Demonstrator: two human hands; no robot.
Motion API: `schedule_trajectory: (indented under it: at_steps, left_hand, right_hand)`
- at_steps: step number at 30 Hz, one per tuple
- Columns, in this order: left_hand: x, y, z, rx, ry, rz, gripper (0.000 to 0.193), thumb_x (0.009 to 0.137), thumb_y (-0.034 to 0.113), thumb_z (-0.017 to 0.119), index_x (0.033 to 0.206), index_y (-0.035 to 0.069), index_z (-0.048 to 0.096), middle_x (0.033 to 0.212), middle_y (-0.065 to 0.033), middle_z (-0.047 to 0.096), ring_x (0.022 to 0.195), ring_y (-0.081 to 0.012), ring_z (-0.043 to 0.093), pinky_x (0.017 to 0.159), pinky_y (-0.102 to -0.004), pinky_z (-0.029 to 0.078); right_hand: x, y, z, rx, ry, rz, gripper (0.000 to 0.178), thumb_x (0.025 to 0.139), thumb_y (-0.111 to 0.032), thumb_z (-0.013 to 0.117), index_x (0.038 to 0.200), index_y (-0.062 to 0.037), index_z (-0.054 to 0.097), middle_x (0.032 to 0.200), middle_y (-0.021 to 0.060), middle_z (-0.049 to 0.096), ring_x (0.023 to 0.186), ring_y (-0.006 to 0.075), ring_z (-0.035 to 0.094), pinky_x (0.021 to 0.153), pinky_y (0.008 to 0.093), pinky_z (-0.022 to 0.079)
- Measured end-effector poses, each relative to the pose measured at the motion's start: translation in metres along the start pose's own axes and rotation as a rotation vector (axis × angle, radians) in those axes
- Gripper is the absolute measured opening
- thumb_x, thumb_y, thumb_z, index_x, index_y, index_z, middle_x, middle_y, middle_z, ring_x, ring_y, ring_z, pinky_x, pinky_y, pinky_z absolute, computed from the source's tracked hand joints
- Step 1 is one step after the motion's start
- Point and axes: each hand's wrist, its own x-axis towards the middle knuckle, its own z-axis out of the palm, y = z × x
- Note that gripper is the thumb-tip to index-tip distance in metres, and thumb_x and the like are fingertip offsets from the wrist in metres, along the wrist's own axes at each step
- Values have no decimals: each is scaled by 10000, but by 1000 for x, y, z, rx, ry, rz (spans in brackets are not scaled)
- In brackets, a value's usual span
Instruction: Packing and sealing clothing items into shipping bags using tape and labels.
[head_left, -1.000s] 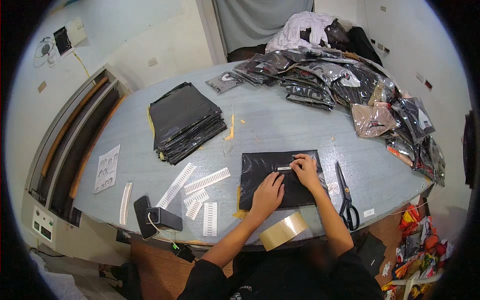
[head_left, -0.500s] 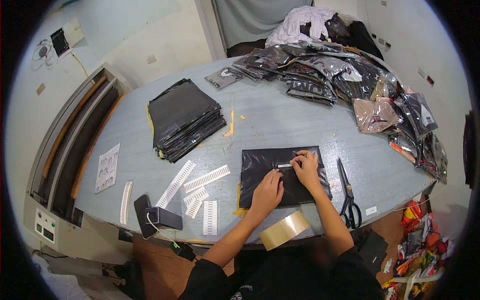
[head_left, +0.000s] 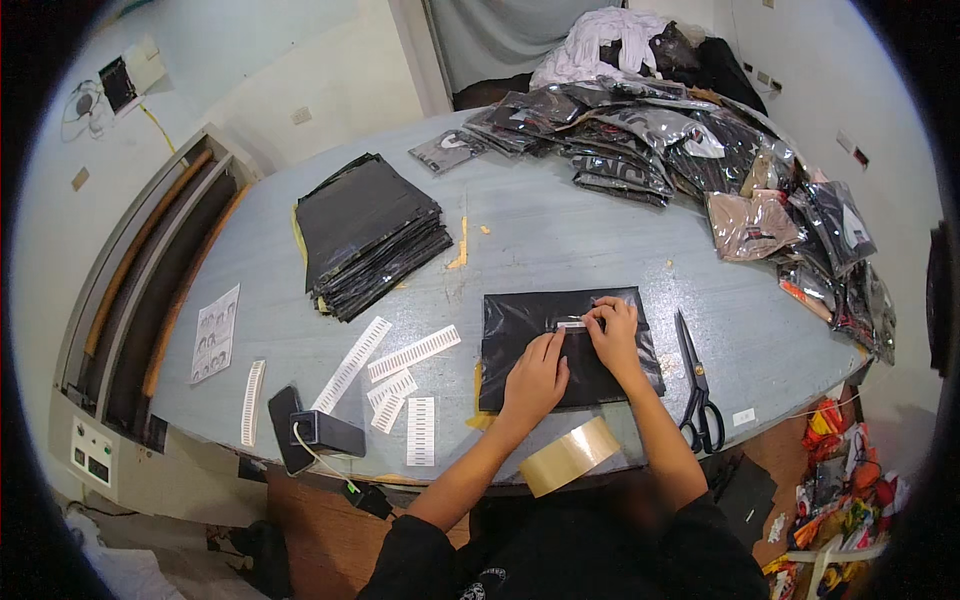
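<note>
In front of me a black plastic mailing bag (head_left: pixel 520 370) lies flat on the table. A small white label (head_left: pixel 572 325) is at its upper middle. My left hand (head_left: pixel 537 380) rests on the bag with its fingers stretched forward, the tips touching the label's left end. At the right end, my right hand (head_left: pixel 613 330) has its fingers bent and its thumb and fingertips closed on the label's edge. Whether the label is fully stuck down cannot be made out. A wide roll of tan packing tape (head_left: pixel 570 458) stands by the table's front edge, between my forearms.
Black scissors (head_left: pixel 697 390) lie right of the bag. To the left are barcode label strips (head_left: pixel 413 355), a phone (head_left: pixel 288 430), a dark box (head_left: pixel 330 435) with a cable, and a stack of black bags (head_left: pixel 370 230). Clear-bagged garments (head_left: pixel 640 150) are heaped along the far right.
Both hands stay at the label with only slight finger shifts. The label's face shows a little more beside the fingertips. Everything else on the table stays put.
</note>
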Motion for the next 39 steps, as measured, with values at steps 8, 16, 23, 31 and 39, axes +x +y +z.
schedule_trajectory:
  at_steps: [8,16,23,31,39]
  left_hand:
    - [0,0,1,-11,-11,2,410,809,119,533,1203,29,466,1086,-147,524,1008,-289,528,841,-358,457]
    - [-2,-2,3,-43,20,-19,416,803,100,531,1203,16,452,1100,-160,531,1011,-300,533,839,-359,458]
    - [-2,0,3,-50,10,-64,487,795,99,539,1248,0,393,1079,-188,535,987,-319,543,832,-371,460]
    - [-4,-1,4,22,29,-36,504,809,115,527,1282,25,380,1074,-175,540,986,-309,548,832,-377,459]
    - [-7,-4,4,131,19,22,441,812,119,520,1235,29,440,1060,-164,551,993,-308,549,842,-374,453]
  right_hand:
    - [0,7,4,45,38,-41,98,753,-130,637,794,-43,621,980,91,558,956,297,442,849,393,338]
    - [8,-8,-5,209,99,-41,101,797,-123,594,805,-25,572,935,110,559,904,275,476,836,377,322]
    - [1,1,3,108,37,-106,77,792,-104,589,798,-29,572,925,114,555,907,287,478,824,376,333]
    - [4,13,-2,130,54,-113,79,829,-88,546,849,-13,529,871,118,539,832,279,497,768,358,363]
    - [9,-39,-16,1278,-110,469,111,934,-160,455,921,-59,498,901,21,509,872,92,504,713,298,490]
